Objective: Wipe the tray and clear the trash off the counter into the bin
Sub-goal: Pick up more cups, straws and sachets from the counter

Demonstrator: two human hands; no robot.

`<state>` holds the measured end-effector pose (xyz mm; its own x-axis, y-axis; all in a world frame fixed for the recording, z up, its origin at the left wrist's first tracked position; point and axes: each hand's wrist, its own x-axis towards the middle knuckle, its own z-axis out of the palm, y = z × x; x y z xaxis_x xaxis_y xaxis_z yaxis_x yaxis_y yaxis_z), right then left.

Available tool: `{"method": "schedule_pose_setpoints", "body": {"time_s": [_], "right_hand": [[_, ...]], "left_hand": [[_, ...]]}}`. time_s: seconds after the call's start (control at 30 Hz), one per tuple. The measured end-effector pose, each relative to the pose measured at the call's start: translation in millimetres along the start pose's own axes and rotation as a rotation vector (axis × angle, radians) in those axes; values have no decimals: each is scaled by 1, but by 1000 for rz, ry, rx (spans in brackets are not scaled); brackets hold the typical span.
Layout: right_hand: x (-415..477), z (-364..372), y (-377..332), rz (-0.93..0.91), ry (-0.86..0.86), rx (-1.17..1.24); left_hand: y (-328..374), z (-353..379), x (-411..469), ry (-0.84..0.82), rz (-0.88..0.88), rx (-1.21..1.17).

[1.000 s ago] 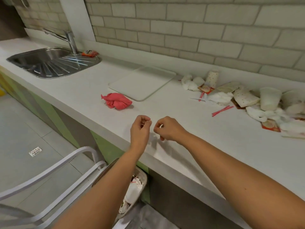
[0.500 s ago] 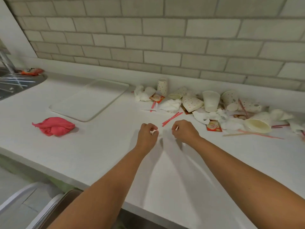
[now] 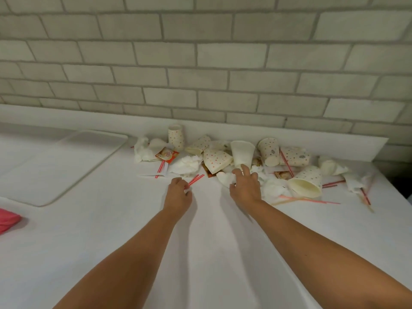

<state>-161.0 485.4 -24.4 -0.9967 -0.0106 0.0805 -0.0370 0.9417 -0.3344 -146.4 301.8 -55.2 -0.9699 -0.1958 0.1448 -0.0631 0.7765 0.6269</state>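
White counter (image 3: 107,237) under a grey brick wall (image 3: 200,63). Far left, a pink cloth (image 3: 6,220), cut off by the frame edge. Flat white tray (image 3: 55,170), pale against the counter, its left end out of view. Against the backsplash (image 3: 223,130) sits the trash pile (image 3: 267,157): dotted paper cups, crumpled napkins, sachets, straws. 2 hands, apart. The left hand (image 3: 178,195) is curled round a small white scrap (image 3: 188,191) beside loose red straws (image 3: 195,179); contact with them unclear. The right hand (image 3: 245,186) is spread, fingers straight, over a napkin (image 3: 224,177), with a fingertip at a plain white cup (image 3: 242,155).
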Motion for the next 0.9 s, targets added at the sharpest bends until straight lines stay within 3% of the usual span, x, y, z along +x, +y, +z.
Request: {"method": "schedule_pose_setpoints", "body": {"time_s": [0.17, 0.33, 0.47, 0.63, 0.73, 0.9], "right_hand": [[16, 9, 2, -34, -117, -116], [21, 16, 2, -49, -138, -171], [21, 8, -4, -84, -121, -54], [24, -29, -5, -90, 40, 234], [28, -51, 8, 3, 105, 237], [34, -62, 40, 259, -170, 63]], "left_hand": [[8, 6, 12, -15, 26, 176], [17, 0, 28, -131, -140, 207], [18, -3, 39, -265, -207, 227], [28, -6, 40, -392, -149, 415], [32, -6, 38, -415, -108, 496], [37, 2, 27, -389, -58, 490]]}}
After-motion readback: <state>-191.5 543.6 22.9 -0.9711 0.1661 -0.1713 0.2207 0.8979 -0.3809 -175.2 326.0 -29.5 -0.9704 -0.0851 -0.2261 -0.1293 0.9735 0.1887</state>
